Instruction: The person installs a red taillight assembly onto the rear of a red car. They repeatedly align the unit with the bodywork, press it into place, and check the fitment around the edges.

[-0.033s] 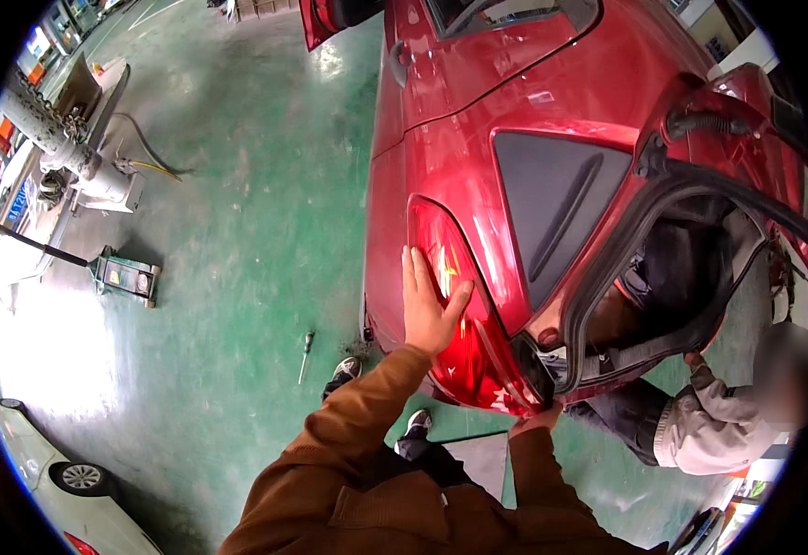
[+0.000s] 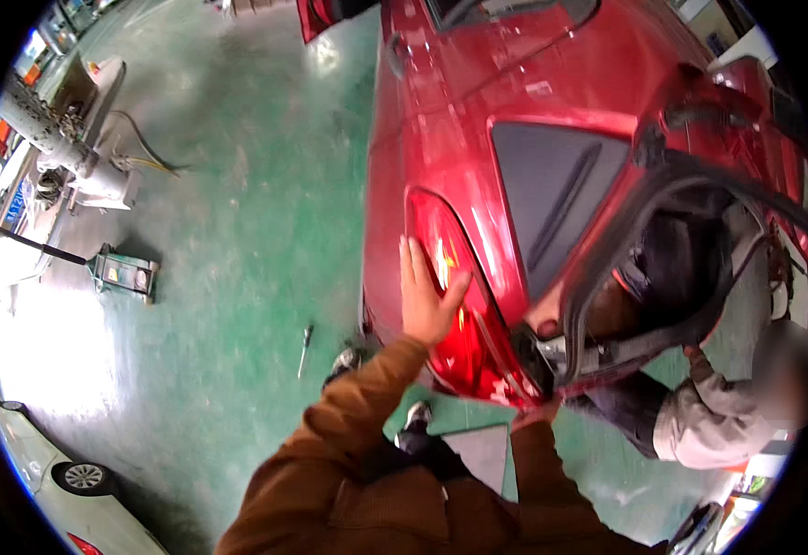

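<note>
Brown sleeves (image 2: pixel 367 393) reach forward from the lower edge to two bare hands on a red tail lamp (image 2: pixel 471 350). The left hand (image 2: pixel 430 301) is open, its fingers together and thumb spread, laid flat against the lamp's outer side. The right hand (image 2: pixel 535 413) is at the lamp's lower end (its fingers are mostly hidden there, so I cannot tell whether they grip).

The lamp sits at the rear corner of a red car (image 2: pixel 464 120). Its long axis slants from upper left to lower right, the narrow, rounded tip pointing up along the car's flank and the broader end toward the open rear. The lens is glossy deep red, with bright yellow-orange glints and a pale streak near its inner edge.

Beyond the lamp are a dark triangular panel (image 2: pixel 556 199) and the open trunk (image 2: pixel 672 277), with a grey-jacketed person (image 2: pixel 714 416) beside it. On the green floor (image 2: pixel 237 231) lie a screwdriver (image 2: pixel 306 351) and, farther left, a floor jack (image 2: pixel 124 275).
</note>
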`<move>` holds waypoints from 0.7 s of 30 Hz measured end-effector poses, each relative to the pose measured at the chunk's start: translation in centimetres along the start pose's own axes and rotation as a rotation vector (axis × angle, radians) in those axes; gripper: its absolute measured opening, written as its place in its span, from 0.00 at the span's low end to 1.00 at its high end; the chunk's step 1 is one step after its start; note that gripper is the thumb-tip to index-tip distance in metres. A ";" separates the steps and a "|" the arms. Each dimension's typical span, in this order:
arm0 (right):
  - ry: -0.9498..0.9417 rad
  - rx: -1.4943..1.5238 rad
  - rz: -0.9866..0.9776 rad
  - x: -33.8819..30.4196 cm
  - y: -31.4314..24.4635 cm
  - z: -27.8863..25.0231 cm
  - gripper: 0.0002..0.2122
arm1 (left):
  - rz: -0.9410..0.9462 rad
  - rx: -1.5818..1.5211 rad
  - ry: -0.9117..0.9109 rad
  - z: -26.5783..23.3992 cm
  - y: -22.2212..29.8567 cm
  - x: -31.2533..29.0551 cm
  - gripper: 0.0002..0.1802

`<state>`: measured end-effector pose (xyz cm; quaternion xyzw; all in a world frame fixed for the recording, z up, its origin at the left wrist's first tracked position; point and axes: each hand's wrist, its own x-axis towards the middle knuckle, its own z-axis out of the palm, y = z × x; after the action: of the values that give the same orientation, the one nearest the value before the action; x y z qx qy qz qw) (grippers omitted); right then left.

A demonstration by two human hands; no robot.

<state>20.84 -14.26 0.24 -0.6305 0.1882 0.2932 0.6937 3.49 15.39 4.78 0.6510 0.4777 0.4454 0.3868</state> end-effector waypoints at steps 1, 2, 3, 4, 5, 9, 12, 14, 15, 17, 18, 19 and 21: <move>-0.001 -0.017 -0.011 1.5 0.9 -1.2 0.25 | -0.026 0.011 -0.020 -0.6 -0.4 -0.7 0.57; -0.025 -0.031 0.003 1.9 0.4 -1.7 0.25 | -0.020 0.012 -0.038 -0.7 -0.4 -0.1 0.57; -0.050 -0.062 0.026 2.0 -0.2 -2.2 0.26 | -0.031 0.020 -0.051 -0.8 -0.5 0.2 0.57; -0.018 0.013 0.008 2.7 0.1 -1.9 0.27 | -0.017 0.041 -0.032 -0.4 -0.6 0.7 0.57; 0.014 0.089 -0.008 3.3 0.8 -1.3 0.27 | -0.003 0.061 -0.014 0.2 -0.6 1.6 0.57; 0.097 -0.007 -0.006 0.3 0.8 1.1 0.27 | -0.027 0.057 -0.007 0.4 0.7 3.7 0.57; 0.027 -0.001 -0.099 0.3 0.8 1.4 0.22 | -0.019 0.032 -0.029 0.2 -0.3 4.3 0.57; 0.121 -0.004 0.002 -1.3 -0.3 1.3 0.21 | -0.024 0.013 -0.051 0.0 -0.8 3.8 0.57; 0.112 0.026 0.031 -0.6 -0.1 -0.6 0.23 | -0.022 0.031 -0.053 -0.3 -0.8 3.8 0.56; 0.091 0.089 0.079 1.8 0.1 -3.9 0.27 | 0.026 0.064 0.005 -0.3 -1.8 4.8 0.56; 0.136 0.095 -0.027 3.1 0.6 -2.4 0.29 | 0.062 0.076 0.034 0.4 -1.9 5.8 0.56; 0.193 0.092 -0.120 3.5 2.1 -0.2 0.30 | 0.002 0.044 -0.012 0.6 1.6 7.1 0.57; 0.138 0.131 -0.145 0.4 2.0 1.4 0.24 | -0.014 0.105 0.016 0.6 0.7 7.8 0.57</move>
<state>19.66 -12.76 -1.35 -0.6144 0.2084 0.1851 0.7381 5.37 22.72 6.91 0.6635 0.5079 0.4221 0.3516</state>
